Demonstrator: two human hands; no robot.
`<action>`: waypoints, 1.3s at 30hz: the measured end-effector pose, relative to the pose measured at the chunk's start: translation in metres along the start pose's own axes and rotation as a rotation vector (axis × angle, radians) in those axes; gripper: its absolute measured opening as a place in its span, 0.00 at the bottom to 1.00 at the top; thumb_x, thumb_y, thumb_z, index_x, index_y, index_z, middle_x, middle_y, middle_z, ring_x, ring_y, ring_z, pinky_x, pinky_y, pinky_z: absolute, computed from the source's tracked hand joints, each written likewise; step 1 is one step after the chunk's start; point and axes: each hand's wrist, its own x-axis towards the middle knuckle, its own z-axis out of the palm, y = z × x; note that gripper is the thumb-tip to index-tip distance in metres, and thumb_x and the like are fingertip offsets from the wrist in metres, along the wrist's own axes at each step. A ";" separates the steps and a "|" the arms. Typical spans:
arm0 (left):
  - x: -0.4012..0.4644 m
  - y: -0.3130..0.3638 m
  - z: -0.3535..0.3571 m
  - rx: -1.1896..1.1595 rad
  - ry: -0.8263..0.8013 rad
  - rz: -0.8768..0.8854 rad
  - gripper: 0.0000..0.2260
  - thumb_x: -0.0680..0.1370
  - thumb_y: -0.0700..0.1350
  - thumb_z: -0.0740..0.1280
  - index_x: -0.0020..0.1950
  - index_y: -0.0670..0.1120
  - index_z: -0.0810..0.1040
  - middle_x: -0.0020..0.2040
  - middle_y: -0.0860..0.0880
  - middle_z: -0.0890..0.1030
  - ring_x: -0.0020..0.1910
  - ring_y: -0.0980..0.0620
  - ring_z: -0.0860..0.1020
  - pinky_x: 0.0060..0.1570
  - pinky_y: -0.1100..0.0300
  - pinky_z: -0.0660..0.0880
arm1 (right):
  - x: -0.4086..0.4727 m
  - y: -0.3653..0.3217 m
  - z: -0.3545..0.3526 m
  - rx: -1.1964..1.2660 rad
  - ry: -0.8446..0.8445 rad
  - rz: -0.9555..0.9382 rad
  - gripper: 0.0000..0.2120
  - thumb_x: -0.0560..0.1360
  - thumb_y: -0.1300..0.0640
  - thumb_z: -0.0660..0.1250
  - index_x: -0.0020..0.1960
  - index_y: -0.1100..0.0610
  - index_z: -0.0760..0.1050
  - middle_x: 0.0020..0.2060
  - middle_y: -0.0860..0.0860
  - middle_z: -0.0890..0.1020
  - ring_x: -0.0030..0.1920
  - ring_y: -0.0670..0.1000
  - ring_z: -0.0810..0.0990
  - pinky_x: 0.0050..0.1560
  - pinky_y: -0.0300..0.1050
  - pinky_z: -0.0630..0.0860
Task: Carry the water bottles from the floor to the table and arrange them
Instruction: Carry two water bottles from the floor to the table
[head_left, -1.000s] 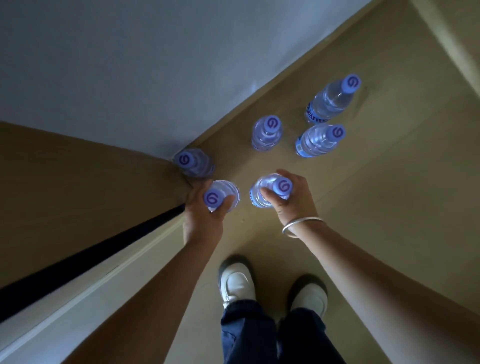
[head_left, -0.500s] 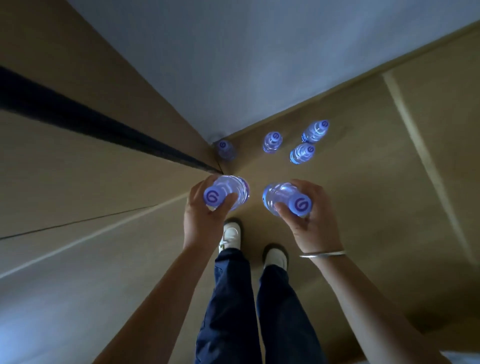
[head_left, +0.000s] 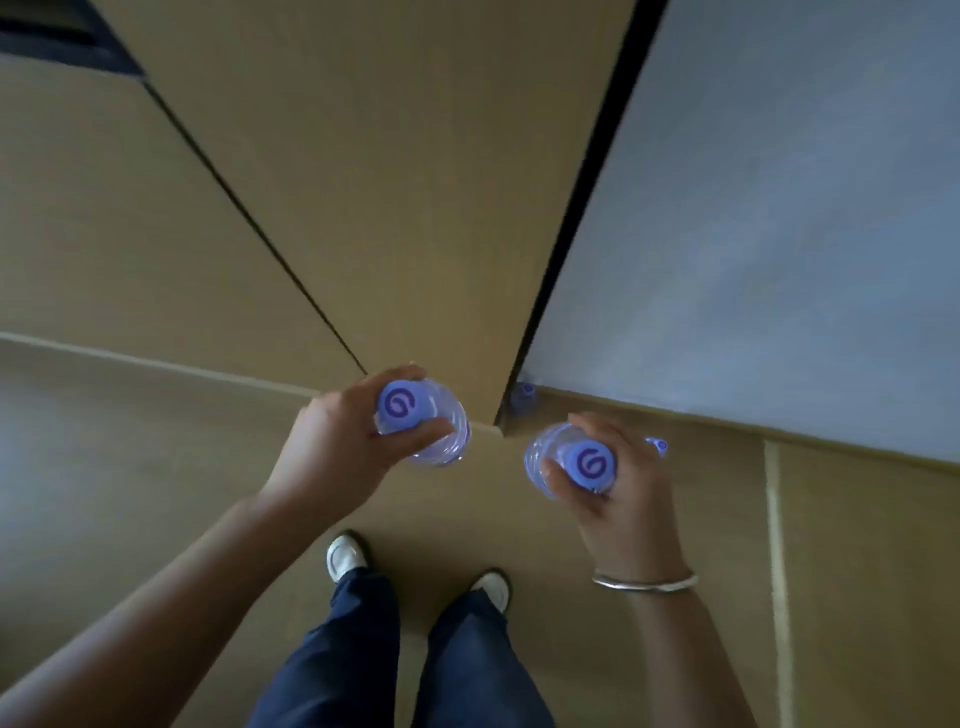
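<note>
Standing on the floor (head_left: 156, 467), you are at the carrying step. Your left hand (head_left: 337, 452) grips one bottle (head_left: 441, 441) up off the floor, your right hand (head_left: 618, 499) another bottle (head_left: 545, 457). No table shows; find it next.

Both arms reach forward and down into the view, the left from seven o'clock, the right from five o'clock. The left hand (head_left: 343, 441) shows its back to the camera; its fingers and thumb are curled round the neck of a bottle (head_left: 431, 423), just under the cap. The right hand (head_left: 618, 488) grips a second bottle (head_left: 563, 460) in the same way, thumb at its nine o'clock side. The right wrist carries a thin metal bangle (head_left: 644, 583). The hands are apart, at nearly the same height.
</note>
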 end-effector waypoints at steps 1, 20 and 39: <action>-0.011 -0.005 -0.018 0.033 0.046 -0.011 0.21 0.65 0.58 0.73 0.57 0.57 0.79 0.37 0.65 0.78 0.38 0.65 0.77 0.35 0.71 0.69 | 0.002 -0.016 0.005 0.010 -0.044 -0.026 0.21 0.66 0.45 0.68 0.51 0.60 0.78 0.46 0.48 0.79 0.47 0.51 0.79 0.54 0.37 0.73; -0.182 -0.223 -0.296 -0.202 0.679 -0.247 0.18 0.57 0.64 0.66 0.44 0.62 0.72 0.45 0.61 0.78 0.34 0.60 0.73 0.36 0.69 0.70 | -0.034 -0.325 0.293 -0.012 -0.808 -0.464 0.17 0.64 0.53 0.77 0.51 0.56 0.80 0.46 0.43 0.78 0.48 0.48 0.79 0.53 0.41 0.73; -0.253 -0.395 -0.485 -0.252 1.139 -0.540 0.08 0.64 0.51 0.77 0.34 0.52 0.79 0.36 0.59 0.82 0.36 0.59 0.79 0.36 0.67 0.73 | -0.056 -0.522 0.558 -0.077 -1.180 -0.805 0.12 0.64 0.45 0.74 0.39 0.53 0.78 0.41 0.50 0.81 0.42 0.52 0.80 0.46 0.53 0.76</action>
